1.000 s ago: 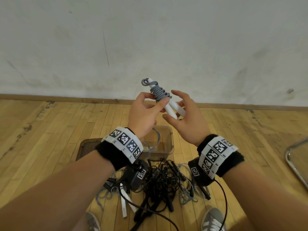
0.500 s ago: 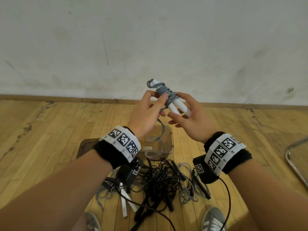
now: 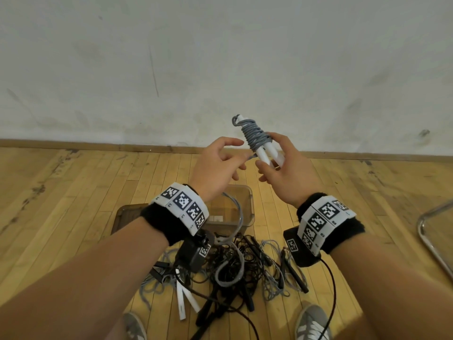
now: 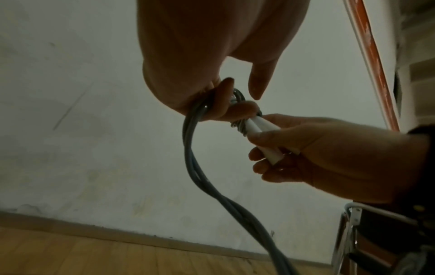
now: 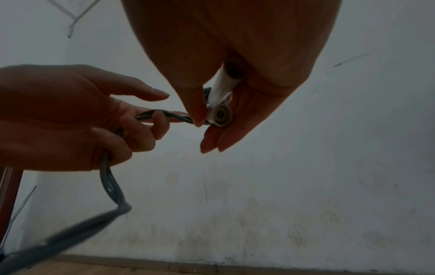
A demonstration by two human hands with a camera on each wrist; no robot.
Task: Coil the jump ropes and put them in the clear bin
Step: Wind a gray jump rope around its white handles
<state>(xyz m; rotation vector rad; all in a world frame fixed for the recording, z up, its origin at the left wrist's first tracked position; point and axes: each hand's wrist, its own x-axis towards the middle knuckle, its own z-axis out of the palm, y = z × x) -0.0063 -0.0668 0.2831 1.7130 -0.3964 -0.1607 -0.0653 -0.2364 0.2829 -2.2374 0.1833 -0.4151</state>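
grey rope [image 3: 255, 134] coiled round white handles [image 3: 266, 154] | right hand [image 3: 282, 173] grips handles | left hand [image 3: 215, 165] pinches rope

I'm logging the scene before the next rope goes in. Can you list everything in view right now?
Grey jump rope: one, grey cord wound round two white handles, held up in front of the wall; a doubled tail hangs from the left hand.
Clear bin: one, clear, on the floor below the hands.
Rope pile: count unclear, mostly black with some grey cord and white handles, tangled on the floor nearer than the bin.
Metal frame: one, chrome, right edge.
Floor: wooden planks.
Wall: whitish, scuffed.
Shoes: two, grey, bottom edge.
Left hand: grips the rope's tail.
Right hand: holds the white handles.
Wristbands: two, black with printed markers.
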